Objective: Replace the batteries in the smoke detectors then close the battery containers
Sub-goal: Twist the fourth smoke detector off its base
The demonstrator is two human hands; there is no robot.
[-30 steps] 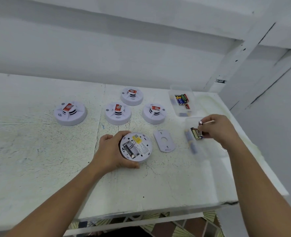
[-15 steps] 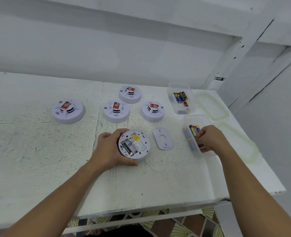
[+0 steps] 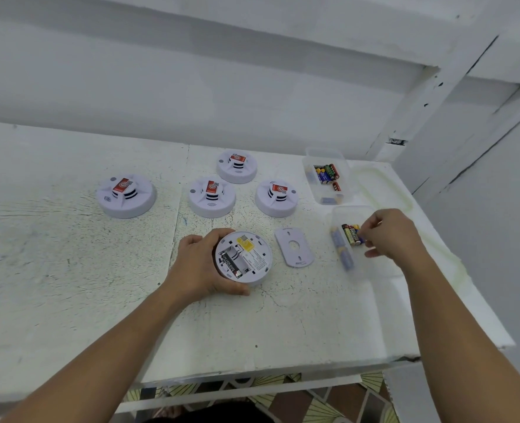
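Observation:
A white smoke detector (image 3: 254, 254) lies upside down on the table, its battery bay open with one black battery (image 3: 230, 261) in the left slot. My left hand (image 3: 197, 264) grips the detector by its left rim. Its cover plate (image 3: 294, 246) lies loose just to the right. My right hand (image 3: 390, 236) reaches into the near clear container (image 3: 345, 213), fingertips pinching one of the batteries (image 3: 351, 235) lying there.
Three more detectors (image 3: 212, 197) (image 3: 236, 166) (image 3: 276, 197) sit dome-up behind, and another (image 3: 126, 195) stands further left. A second clear container (image 3: 326, 178) with several batteries stands at the back right. The table's edge runs close on the right and front.
My right hand, which held a battery above the near container, has come down into it, and its fingertips now work among the batteries there. The left hand keeps its hold on the detector.

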